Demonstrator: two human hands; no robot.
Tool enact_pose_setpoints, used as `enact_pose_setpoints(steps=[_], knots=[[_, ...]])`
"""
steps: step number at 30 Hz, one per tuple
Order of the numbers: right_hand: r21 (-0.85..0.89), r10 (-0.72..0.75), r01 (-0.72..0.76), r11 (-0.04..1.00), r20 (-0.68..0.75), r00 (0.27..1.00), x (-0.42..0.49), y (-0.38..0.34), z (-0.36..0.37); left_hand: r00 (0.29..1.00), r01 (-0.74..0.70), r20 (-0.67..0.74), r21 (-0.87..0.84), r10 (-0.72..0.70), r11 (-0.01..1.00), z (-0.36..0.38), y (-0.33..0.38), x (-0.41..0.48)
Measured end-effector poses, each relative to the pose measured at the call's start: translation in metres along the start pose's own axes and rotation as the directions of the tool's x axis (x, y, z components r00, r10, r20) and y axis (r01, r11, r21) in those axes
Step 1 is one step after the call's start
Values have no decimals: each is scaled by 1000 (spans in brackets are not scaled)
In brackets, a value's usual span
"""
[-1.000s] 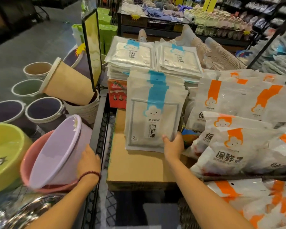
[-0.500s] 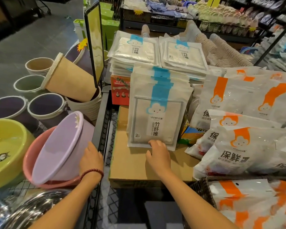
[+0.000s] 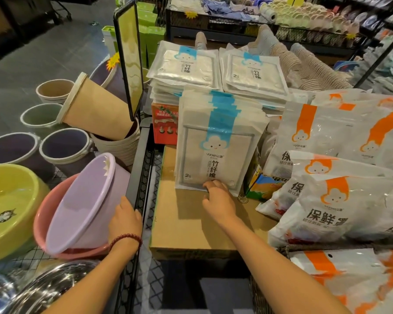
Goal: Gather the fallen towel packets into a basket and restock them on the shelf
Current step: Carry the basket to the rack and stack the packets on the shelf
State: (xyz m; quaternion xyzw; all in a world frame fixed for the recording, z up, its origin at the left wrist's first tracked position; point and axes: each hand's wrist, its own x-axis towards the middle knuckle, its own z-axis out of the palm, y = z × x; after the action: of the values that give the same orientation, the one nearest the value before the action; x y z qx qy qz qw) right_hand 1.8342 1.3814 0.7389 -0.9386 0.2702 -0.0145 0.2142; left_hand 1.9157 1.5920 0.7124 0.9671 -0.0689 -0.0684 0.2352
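Standing a row of blue-striped towel packets upright is what's going on here. They sit on a flat cardboard box, right at the tips of the right hand. That hand is knuckles-up with the fingers bent down onto the bottom edge of the front packet. It's touching for sure, but I honestly can't tell if it's pinching the edge or just pressing on it. Past that hand, behind the upright row, two flat stacks of the same packets are piled up, with a red box tucked under the left one. Off to the right of the right hand there's a heap of orange packets. Below that forearm is a wicker basket with more orange ones in it; no blue ones visible in there. The left hand, bead bracelet on the wrist, lies relaxed against the outside of a tilted purple basin, not gripping anything as far as I can see. That basin sits inside a pink basin, and a yellow basin is further out to the left. Beyond the left hand are some stacked buckets and a black-framed sign standing up between them and the packets.
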Motion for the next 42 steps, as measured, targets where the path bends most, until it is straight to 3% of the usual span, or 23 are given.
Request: enact_pose_setpoints(steps=[8,14,20,25,28,32,36,39,42], knots=[[72,38,-44,996,86,996,-29,0,-23,983,48,186,-252,-1,967,-14,-8,1],[285,117,-180,942,222,968,-105,0,-28,959,67,280,-392,50,918,-46,-27,-57],[370,-13,-139,919,380,925,-215,-23,-1,955,259,263,-518,-137,815,-70,-79,-174],[451,-240,-37,892,541,806,-288,-44,10,911,394,179,-650,-372,650,-89,-142,-309],[527,-417,44,849,615,669,-343,-57,18,805,482,104,-687,-584,543,-89,-176,-417],[543,-558,172,822,708,433,-429,-66,43,561,607,155,-745,-813,277,-67,-201,-567],[483,-564,352,802,807,178,-511,-73,82,351,651,181,-752,-918,101,-42,-216,-693],[440,-512,442,782,857,54,-573,-80,112,203,585,218,-809,-955,-60,-26,-229,-770],[386,-440,512,768,898,-18,-633,-85,146,142,540,261,-829,-955,-146,-16,-251,-831]])
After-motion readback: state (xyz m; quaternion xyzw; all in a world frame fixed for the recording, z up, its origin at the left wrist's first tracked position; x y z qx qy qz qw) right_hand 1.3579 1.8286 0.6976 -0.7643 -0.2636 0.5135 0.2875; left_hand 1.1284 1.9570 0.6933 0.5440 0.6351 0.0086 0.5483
